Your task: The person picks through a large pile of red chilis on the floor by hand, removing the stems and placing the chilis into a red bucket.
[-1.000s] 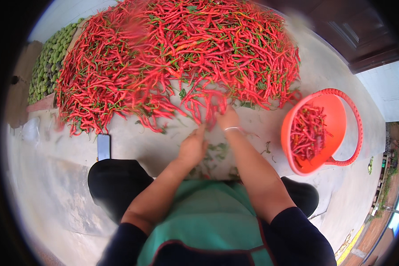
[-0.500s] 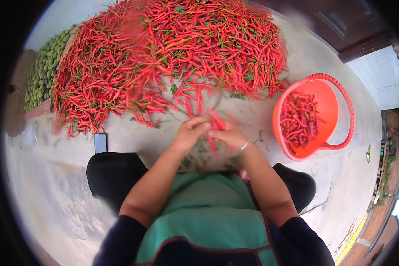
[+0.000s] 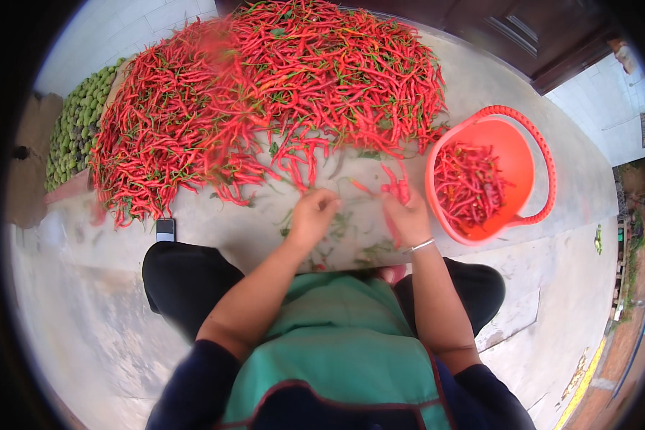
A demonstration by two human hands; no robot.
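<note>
My right hand (image 3: 408,216) is closed around several red chili peppers (image 3: 395,185), whose ends stick out past the fingers. To its left, my left hand (image 3: 314,215) is curled with thumb and fingers drawn together; anything pinched there is too small or hidden to tell. A big heap of long red chilies (image 3: 337,79) with green stems spreads over the floor beyond both hands. Close by on the right stands a red plastic basket (image 3: 521,161) with a twisted handle, partly filled with chilies (image 3: 469,186). Green stem scraps (image 3: 340,229), blurred, lie below and between my hands.
A phone (image 3: 165,229) lies on the floor by my left knee. Round green fruits (image 3: 79,125) are piled at the far left. A dark brown door (image 3: 480,32) is behind the heap, and my green apron (image 3: 337,315) covers my lap.
My hands have moved apart. The right one has gone right toward the basket with the chilies, and the left has come away from them. The view has shifted slightly.
</note>
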